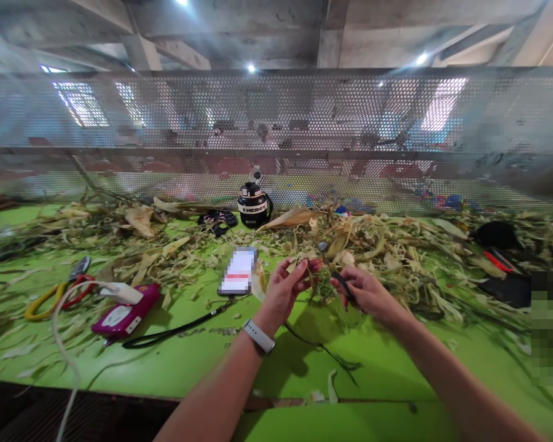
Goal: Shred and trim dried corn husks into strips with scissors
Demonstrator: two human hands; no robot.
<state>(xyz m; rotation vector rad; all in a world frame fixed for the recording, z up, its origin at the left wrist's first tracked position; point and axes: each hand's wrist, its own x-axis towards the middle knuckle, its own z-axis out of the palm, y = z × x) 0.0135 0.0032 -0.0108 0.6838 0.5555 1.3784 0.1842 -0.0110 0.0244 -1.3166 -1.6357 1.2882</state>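
Two bare hands work near the middle of the frame, over a green table (188, 368). The left hand (283, 288), with a white watch (258, 336) on its wrist, has its fingers close together, pinching a thin brown stem (309, 279). Just beside it, toward the right of the frame, the right hand (364, 293) has its fingers curled around a black tool (342, 284) that looks like scissors. Its tip is hard to see. A big messy pile of dry leaves (396, 245) lies behind the hands and spreads to the right side. A phone (238, 273) lies left of the middle. A purple power block (126, 312) is at the lower left, near yellow and red handles (46, 302). Up at the center stands a black jug (252, 210).
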